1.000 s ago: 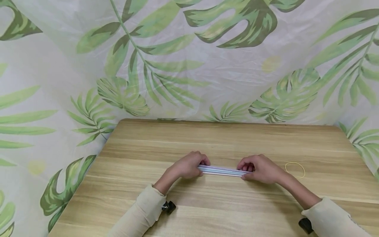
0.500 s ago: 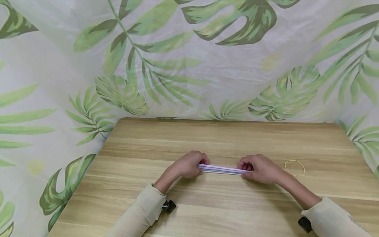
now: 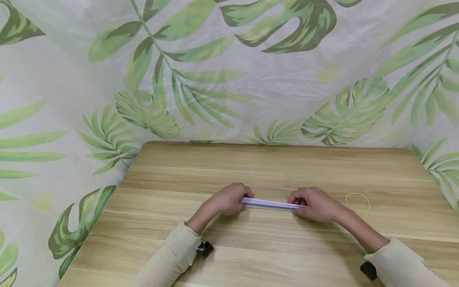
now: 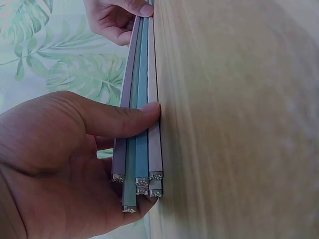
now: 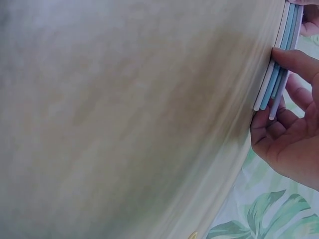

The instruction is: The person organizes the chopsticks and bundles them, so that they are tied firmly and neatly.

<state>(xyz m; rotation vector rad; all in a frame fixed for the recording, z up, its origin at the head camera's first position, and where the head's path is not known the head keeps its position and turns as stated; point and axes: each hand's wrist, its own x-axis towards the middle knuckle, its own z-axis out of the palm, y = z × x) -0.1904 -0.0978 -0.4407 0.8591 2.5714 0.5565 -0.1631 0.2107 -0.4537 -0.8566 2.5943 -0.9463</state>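
Note:
A bundle of several slim, straight pastel sticks (image 3: pixel 269 204) in lilac, teal, pale green and pinkish white lies crosswise between both hands, low at the tabletop. My left hand (image 3: pixel 229 200) pinches its left end, thumb (image 4: pixel 124 121) across the near side and fingers behind. In the left wrist view the sticks (image 4: pixel 141 154) end in small silvery tips, and the pale green one juts out past the others. My right hand (image 3: pixel 315 204) pinches the other end. There the stick ends (image 5: pixel 264 102) are uneven, with a lilac one reaching furthest. Their exact kind is unclear.
A yellow rubber band (image 3: pixel 357 202) lies on the wooden table (image 3: pixel 251 255), just right of my right hand. A leaf-patterned cloth (image 3: pixel 215 79) hangs behind the table's back edge. Dark wrist-worn devices (image 3: pixel 205 249) sit below the sleeves.
Both hands stay almost in place on the bundle. The sticks have shifted slightly between the fingers, so the bundle looks narrower and shows more lilac on its top. The rubber band has not moved.

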